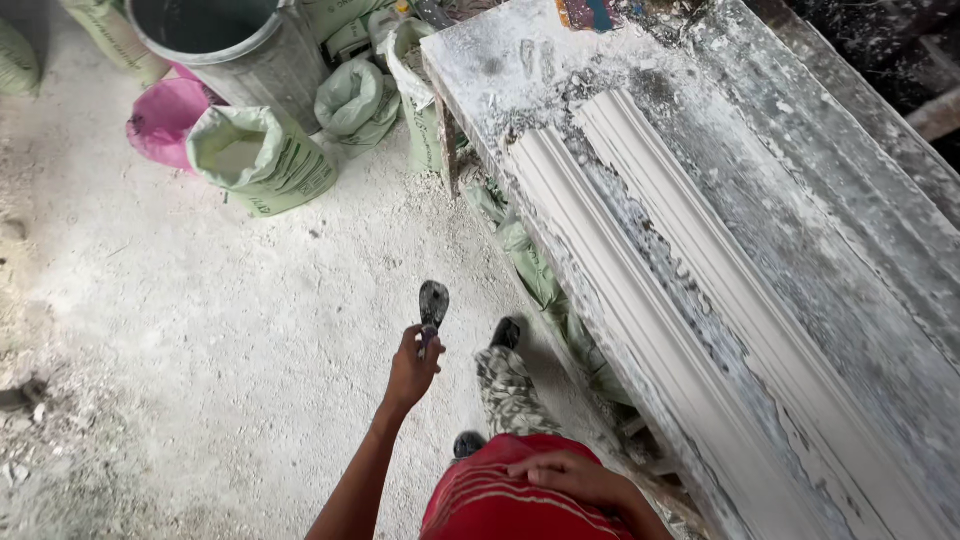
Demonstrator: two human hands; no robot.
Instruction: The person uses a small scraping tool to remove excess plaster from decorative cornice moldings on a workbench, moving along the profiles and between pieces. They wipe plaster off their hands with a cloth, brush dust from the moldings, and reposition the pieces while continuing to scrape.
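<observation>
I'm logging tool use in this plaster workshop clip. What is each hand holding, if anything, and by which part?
The left hand grips a small scraper-like tool by its handle, blade pointing away. The right hand holds nothing; it rests on the red shirt.

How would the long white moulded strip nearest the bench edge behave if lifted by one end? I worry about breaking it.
The moulded strip is long and slim, so it would probably sag or crack unless supported along its length. It looks like cast plaster, so likely stiff, brittle and fairly heavy. The powder coating the bench may make it slippery.
</observation>
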